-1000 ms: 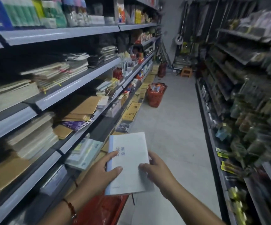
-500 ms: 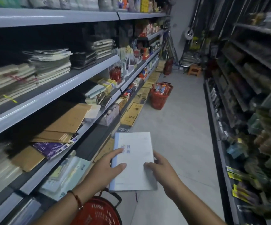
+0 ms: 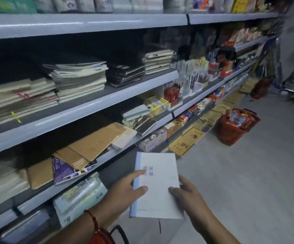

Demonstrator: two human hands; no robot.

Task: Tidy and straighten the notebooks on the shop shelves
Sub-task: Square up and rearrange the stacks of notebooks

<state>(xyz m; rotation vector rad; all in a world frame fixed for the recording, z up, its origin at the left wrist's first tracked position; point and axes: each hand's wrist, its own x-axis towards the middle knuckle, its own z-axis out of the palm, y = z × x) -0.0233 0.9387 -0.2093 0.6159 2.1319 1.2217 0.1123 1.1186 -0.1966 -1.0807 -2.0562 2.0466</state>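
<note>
At nine o'clock, brown folders (image 3: pixel 91 147) jut past the shelf edge (image 3: pixel 118 152), tilted over a purple booklet (image 3: pixel 63 170). Low at centre, the left hand (image 3: pixel 123 194) pinches the white notebook (image 3: pixel 157 185) by its blue spine edge, thumb on the cover; the right hand (image 3: pixel 188 196) grips its opposite edge. At two o'clock stands a red basket (image 3: pixel 235 127) beside bare aisle floor (image 3: pixel 248 173).

Notebook (image 3: pixel 157 185) held between both hands, out in the aisle just right of the shelves (image 3: pixel 82 110). Stacks (image 3: pixel 80 80) sit on the middle shelf, envelopes (image 3: pixel 93 143) below (overlapping, tilted). Basket (image 3: pixel 237 125) on the floor (image 3: pixel 248 173), farther along.
</note>
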